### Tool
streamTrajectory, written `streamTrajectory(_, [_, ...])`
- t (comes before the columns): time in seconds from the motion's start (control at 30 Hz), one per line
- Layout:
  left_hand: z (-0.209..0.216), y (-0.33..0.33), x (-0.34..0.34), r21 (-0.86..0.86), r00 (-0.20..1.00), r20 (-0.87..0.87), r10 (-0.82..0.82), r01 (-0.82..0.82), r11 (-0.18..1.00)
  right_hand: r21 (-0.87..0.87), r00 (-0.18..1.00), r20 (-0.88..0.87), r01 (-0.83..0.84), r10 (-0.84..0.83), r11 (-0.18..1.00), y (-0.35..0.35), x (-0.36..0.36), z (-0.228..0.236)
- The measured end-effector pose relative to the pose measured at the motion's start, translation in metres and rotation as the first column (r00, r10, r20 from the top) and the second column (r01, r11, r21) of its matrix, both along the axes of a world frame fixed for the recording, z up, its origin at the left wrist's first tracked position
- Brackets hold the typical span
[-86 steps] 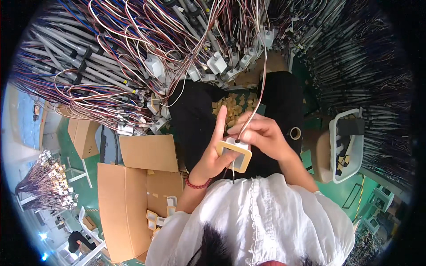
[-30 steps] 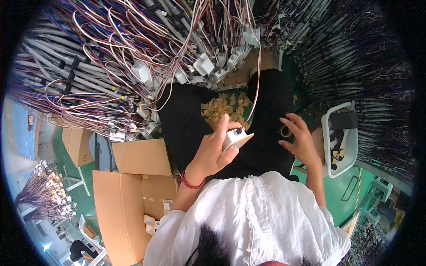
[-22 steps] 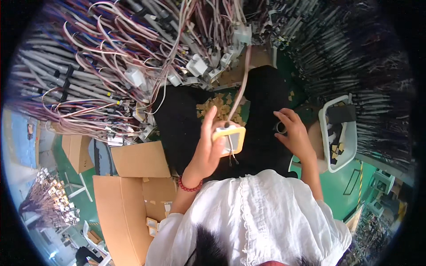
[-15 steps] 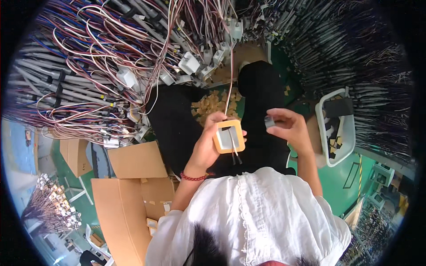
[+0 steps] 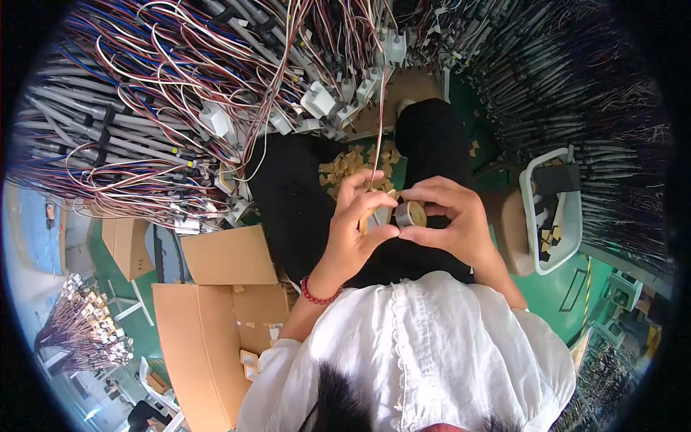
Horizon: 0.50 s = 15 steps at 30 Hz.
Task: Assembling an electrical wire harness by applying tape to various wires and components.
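Note:
Between the fingers of my left hand [image 5: 350, 232] is a small square housing with a tan rim [image 5: 365, 220], tilted on edge. A thin wire [image 5: 379, 137] runs up from it toward the hanging cables. Beside it, my right hand [image 5: 461, 219] pinches a short round grey cylinder [image 5: 412, 214] by its sides. One face of the cylinder looks yellowish; its kind I cannot make out. Both hands meet over my lap, the cylinder against or very near the housing. My left fingers hide part of the housing.
Dense bundles of wires [image 5: 173, 65] hang at the far left, with white housings [image 5: 317, 99] on some ends. Small tan pieces [image 5: 353, 164] litter the floor between my knees. A white bin [image 5: 531, 223] stands right, an open cardboard box [image 5: 194, 338] left. More grey cables [image 5: 533, 86] line the right.
My right hand has moved left with the round cylinder, up to the housing. My left hand has tilted the housing, so its open face no longer shows fully.

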<state>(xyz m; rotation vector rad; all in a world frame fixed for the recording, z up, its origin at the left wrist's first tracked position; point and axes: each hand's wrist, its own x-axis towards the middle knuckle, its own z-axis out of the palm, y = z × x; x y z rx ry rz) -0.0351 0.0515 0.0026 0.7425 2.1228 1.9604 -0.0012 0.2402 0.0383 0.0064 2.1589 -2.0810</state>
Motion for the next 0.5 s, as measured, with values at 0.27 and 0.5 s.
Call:
streamTrajectory(0.27, [-0.012, -0.010, -0.006, 0.141, 0.944, 0.316, -0.099, 0.057, 0.988, 0.084, 0.979, 0.050, -0.203, 0.199, 0.976, -0.001, -0.003, 0.010])
streamTrajectory(0.5, [-0.004, -0.019, -0.017, 0.602, 0.848, 0.329, -0.416, 0.152, 0.784, -0.406, 0.954, 0.285, 0.029, 0.096, 0.913, 0.029, -0.017, -0.020])
